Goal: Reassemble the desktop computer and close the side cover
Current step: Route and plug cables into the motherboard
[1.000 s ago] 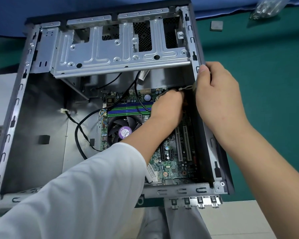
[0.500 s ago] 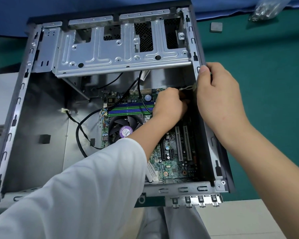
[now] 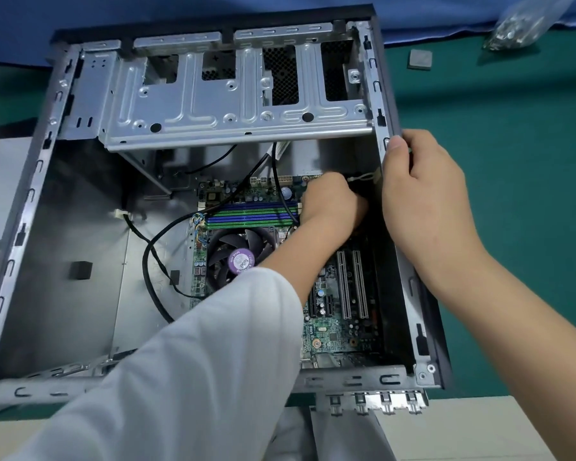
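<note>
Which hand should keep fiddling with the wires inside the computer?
Probably the left hand: it is already deep inside the case by the circuit board, its fingers hidden. The right hand grips the case's side edge, likely steadying it.

Loose white long sleeve (image 3: 197, 371) on left arm, right forearm (image 3: 526, 327) bare, no rings

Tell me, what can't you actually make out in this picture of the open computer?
Head view only:
- What the left hand works on: its curled fingers and the dark corner hide it.
- Lower motherboard: partly behind the white sleeve.
- Contents of the plastic bag: blurred, cut by the top edge.
- Fan label text: too small.
</note>
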A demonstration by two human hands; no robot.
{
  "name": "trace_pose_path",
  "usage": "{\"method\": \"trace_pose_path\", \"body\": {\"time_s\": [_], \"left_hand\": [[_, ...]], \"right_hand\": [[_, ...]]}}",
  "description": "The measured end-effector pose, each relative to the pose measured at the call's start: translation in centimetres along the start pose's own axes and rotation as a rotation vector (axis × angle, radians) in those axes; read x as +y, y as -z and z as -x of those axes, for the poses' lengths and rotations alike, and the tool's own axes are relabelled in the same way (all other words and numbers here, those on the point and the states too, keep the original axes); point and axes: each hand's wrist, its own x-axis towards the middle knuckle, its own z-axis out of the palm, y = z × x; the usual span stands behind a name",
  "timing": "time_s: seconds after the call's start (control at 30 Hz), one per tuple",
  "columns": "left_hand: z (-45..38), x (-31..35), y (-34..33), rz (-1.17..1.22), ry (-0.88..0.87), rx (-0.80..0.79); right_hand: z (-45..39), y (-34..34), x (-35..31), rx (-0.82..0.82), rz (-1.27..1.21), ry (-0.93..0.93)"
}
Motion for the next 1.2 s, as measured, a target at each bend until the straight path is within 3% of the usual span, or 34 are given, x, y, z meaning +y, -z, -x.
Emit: {"method": "trace_pose_path", "body": {"time_s": [0.27,0.57,0.73,1.0,1.2], "left_hand": [[-1.0,-0.8,0.6,0.11,0.027,-0.147],[-0.7,-0.4,0.3,0.126,0.061,-0.038],[-0.3,0.3,0.6,0.047,0.072,-0.062],[1.0,0.3,0.3,0.004,-0.048,0.009],[-0.2,0.1,0.6,-0.005,0.044,-0.03]], "right_hand": [[-0.1,0.0,0.1,0.0,0.021,0.016],[-0.1,0.0,0.1,-0.003,0.027,0.014],[0.0,0.0,-0.1,-0.009,0.02,-0.009],[0.1,0.1,-0.2,-0.017,0.041,-0.005],[0.2,0.1,-0.2,-0.025,0.028,-0.004]]}}
